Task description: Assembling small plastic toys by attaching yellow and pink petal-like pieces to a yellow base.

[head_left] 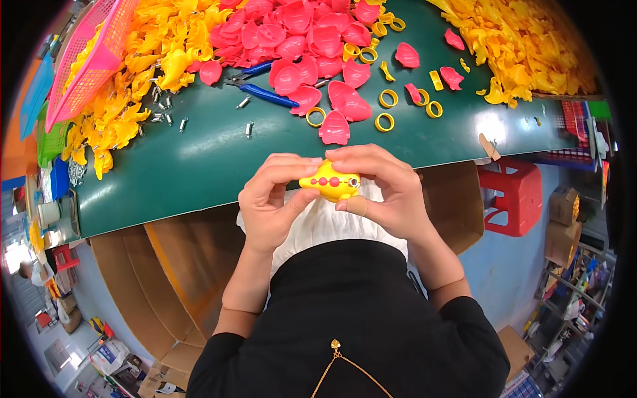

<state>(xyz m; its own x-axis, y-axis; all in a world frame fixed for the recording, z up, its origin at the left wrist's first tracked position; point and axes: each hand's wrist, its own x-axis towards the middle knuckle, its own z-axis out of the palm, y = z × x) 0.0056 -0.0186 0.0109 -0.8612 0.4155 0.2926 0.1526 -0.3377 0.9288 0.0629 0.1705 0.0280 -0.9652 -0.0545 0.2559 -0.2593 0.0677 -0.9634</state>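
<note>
Between both hands, just off the table's near edge, I hold a small yellow plastic toy body with a row of red dots and a round metal part at its right end. My left hand grips its left side between thumb and fingers. On the right side, my right hand closes round it, thumb below and fingers on top. Just beyond my fingers on the table lie a pink shell piece and a yellow ring.
Blue-handled pliers lie left of a heap of pink shells. Yellow parts are piled at the left and right. Small metal cylinders are scattered on the green table. A red stool stands at the right.
</note>
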